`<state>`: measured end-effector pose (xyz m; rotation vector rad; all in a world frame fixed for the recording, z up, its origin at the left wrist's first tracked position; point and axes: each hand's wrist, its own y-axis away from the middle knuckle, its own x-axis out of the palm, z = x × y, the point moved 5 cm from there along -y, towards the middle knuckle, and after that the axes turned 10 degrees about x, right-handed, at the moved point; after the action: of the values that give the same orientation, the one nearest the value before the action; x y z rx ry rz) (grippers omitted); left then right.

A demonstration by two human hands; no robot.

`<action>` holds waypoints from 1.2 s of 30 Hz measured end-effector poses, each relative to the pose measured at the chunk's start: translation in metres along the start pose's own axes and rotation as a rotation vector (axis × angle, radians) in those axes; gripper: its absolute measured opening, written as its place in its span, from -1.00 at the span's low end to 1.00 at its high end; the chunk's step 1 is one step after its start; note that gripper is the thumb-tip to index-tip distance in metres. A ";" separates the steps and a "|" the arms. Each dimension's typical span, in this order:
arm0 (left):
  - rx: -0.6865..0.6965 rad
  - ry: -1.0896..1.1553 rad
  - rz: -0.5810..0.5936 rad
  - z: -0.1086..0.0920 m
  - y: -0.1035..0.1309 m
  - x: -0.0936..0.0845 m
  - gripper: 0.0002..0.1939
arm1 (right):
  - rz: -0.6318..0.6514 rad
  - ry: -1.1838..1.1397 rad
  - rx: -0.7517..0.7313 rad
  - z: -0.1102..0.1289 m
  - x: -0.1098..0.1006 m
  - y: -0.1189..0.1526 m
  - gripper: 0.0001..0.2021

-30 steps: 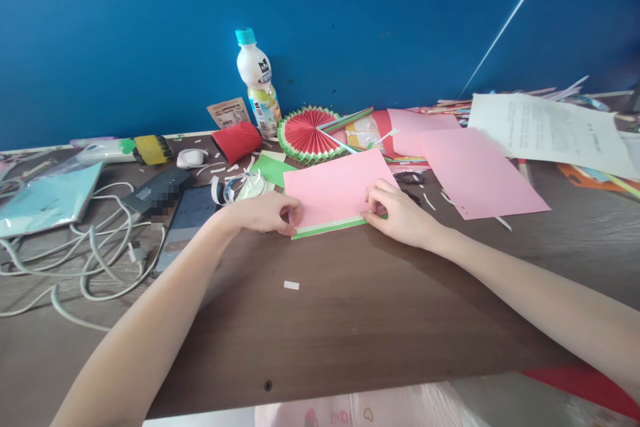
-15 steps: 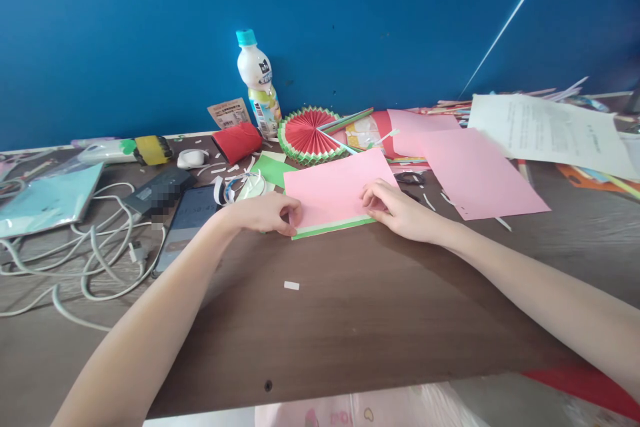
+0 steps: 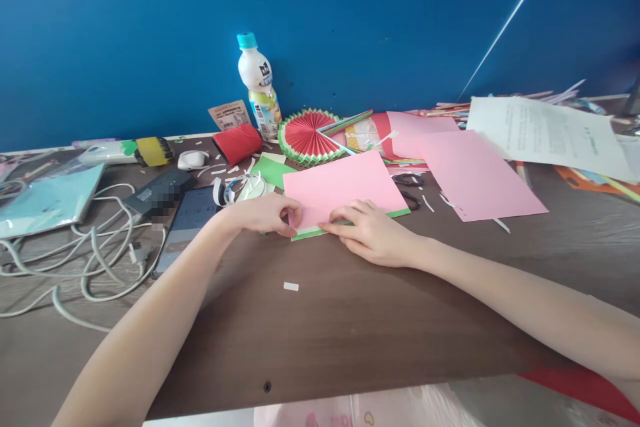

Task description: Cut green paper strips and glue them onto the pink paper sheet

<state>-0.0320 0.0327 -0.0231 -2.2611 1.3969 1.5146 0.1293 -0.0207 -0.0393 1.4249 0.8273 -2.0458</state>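
Observation:
A pink sheet of paper (image 3: 345, 180) lies on the desk in front of me, with a white strip and a green strip (image 3: 401, 212) along its near edge. My left hand (image 3: 265, 213) pinches the sheet's near left corner, thumb and forefinger closed on it. Across the near edge rests my right hand (image 3: 375, 235), open, its fingers stretched out over the strips and hiding their middle. Behind the sheet, a red pleated paper fan (image 3: 309, 137) with a green and white rim leans near the wall.
On the left are a phone (image 3: 187, 227), tangled white cables (image 3: 95, 260) and a black box (image 3: 160, 190). A bottle (image 3: 260, 90) stands by the blue wall. Another pink sheet (image 3: 483, 173) and a printed page (image 3: 550, 137) lie right. A white paper scrap (image 3: 291, 286) is nearer me.
My right hand has slid left along the near edge from the right corner, uncovering the green strip's right end. My left hand stays at its corner.

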 end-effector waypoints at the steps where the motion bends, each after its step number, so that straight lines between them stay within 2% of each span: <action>1: 0.000 -0.005 0.002 0.000 0.000 0.000 -0.85 | 0.003 0.009 0.004 0.000 0.000 0.000 -0.61; 13: 0.019 0.053 0.085 0.000 0.004 -0.004 -0.83 | -0.015 0.014 0.022 -0.002 0.001 0.001 -0.62; 15: 0.005 0.041 0.036 -0.002 0.003 -0.005 -0.82 | -0.019 0.019 0.020 -0.002 0.002 0.001 -0.62; 19: -0.043 -0.091 -0.158 -0.008 -0.001 -0.005 -0.80 | -0.020 0.022 0.025 -0.002 0.002 0.001 -0.61; 21: -0.030 -0.124 -0.201 -0.013 -0.004 -0.002 -0.82 | -0.013 0.017 0.028 -0.002 0.001 0.001 -0.60; 28: -0.030 -0.004 -0.147 -0.013 -0.006 0.003 -0.85 | -0.013 -0.005 0.036 -0.003 0.000 0.001 -0.59; 36: -0.102 -0.059 -0.116 -0.005 -0.003 0.001 -0.76 | 0.010 -0.016 0.044 -0.006 0.001 0.001 -0.60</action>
<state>-0.0260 0.0309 -0.0225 -2.2898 1.1764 1.6363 0.1340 -0.0174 -0.0417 1.4313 0.7724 -2.0771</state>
